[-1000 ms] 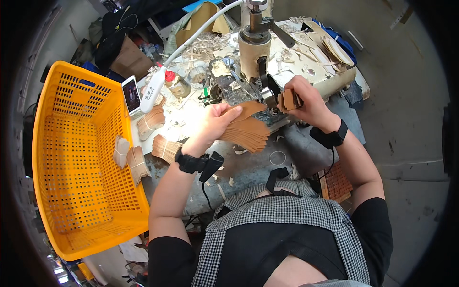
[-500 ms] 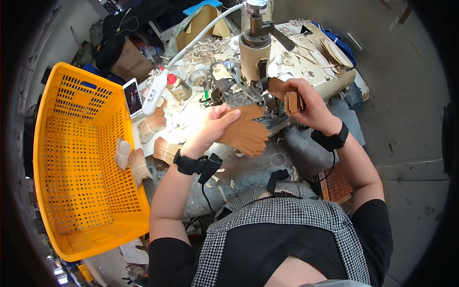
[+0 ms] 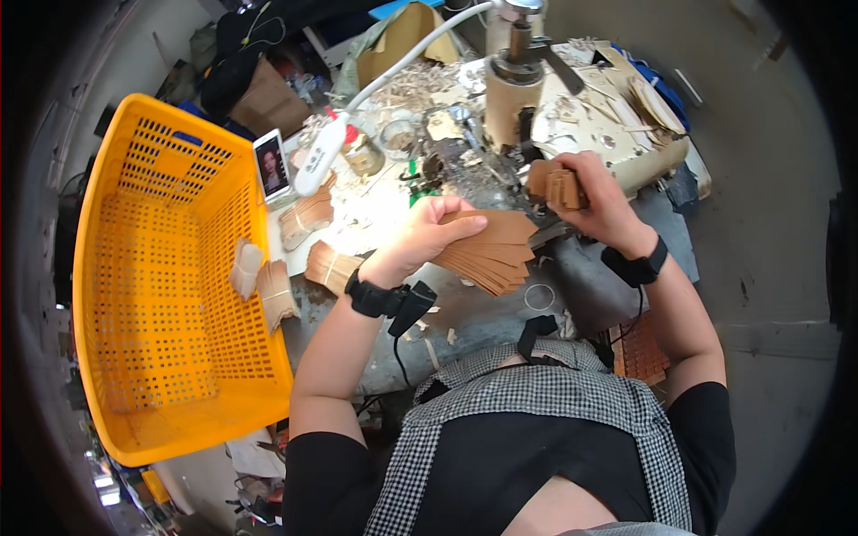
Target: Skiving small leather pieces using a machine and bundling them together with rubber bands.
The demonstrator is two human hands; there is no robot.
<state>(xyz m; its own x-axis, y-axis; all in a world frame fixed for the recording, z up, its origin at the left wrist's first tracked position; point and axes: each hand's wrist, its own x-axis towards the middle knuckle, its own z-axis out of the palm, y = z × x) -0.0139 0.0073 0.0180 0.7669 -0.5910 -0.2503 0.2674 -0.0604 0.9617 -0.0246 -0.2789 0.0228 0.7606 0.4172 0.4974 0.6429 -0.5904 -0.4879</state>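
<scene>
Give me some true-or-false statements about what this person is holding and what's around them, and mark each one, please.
1. The left hand holds a fan of flat brown pieces. True.
2. The right hand grips a small stack of brown pieces. True.
3. Both hands wear gloves. False: both are bare.
4. A phone stands beside the yellow basket. True.
5. That basket has solid walls. False: its walls are full of holes.
6. The phone is on the person's right. False: it is on their left.
</scene>
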